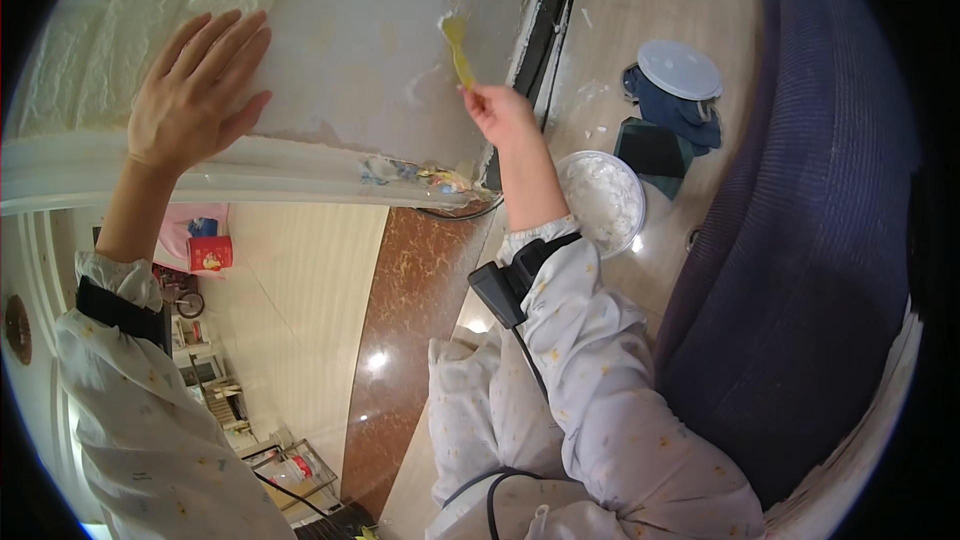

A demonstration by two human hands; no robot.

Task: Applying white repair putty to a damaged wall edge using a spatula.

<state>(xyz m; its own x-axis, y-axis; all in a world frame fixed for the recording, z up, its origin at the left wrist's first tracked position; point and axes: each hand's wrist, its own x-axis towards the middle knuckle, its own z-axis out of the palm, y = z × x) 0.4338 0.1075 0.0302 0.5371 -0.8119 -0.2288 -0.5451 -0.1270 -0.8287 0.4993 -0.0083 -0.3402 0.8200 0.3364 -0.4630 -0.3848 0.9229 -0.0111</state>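
Observation:
My left hand [200,90] lies flat, fingers together and stretched out, on a pale wall surface [370,30] just above a white curved moulding [200,175]. My right hand [500,112] grips the handle of a yellow scraper [457,48], whose blade touches the wall where white filler is smeared. Below the right forearm a white bowl of white paste [602,200] sits on the floor. Both arms wear pale patterned sleeves with a black band, and a black device is strapped at the right wrist.
A dark cloth with a white round lid [680,70] and a dark green box [650,148] lie on the beige floor. A purple-blue fabric mass [800,240] fills the right. A brown marble strip [410,340] and a red tin [210,253] show lower left.

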